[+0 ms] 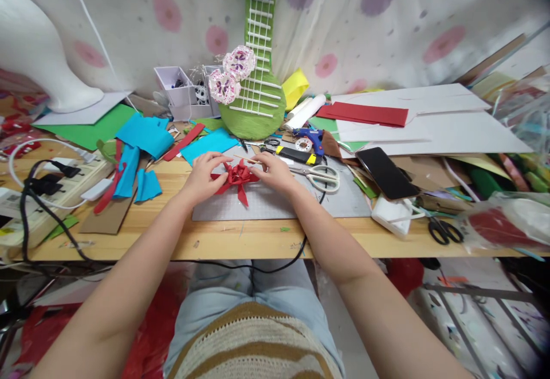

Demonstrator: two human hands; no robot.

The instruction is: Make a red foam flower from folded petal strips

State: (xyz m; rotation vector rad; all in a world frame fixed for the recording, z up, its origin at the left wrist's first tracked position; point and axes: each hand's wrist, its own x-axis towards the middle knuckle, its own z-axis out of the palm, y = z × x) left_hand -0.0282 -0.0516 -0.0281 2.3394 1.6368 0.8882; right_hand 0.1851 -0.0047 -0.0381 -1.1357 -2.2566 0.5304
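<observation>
A red paper flower (238, 174) with pointed petals or leaves lies on the grey cutting mat (275, 210). My left hand (205, 177) is at the flower's left side, its thumb and fingers closed on a red petal there. At the right side, my right hand (275, 171) pinches a thin wooden stick (246, 159) that points left over the flower's top. The thumb of that hand is close to the red paper. White-handled scissors (323, 178) and a yellow-and-black utility knife (298, 155) lie just right of and behind my right hand.
A green paper guitar (253, 118) stands behind the mat. Blue crepe paper (146, 135) and a power strip (81, 181) lie left. A blue glue gun (310, 137), a black phone (387, 172), black scissors (445, 231) and white boards (455, 129) lie right. A black cable crosses the table's front edge.
</observation>
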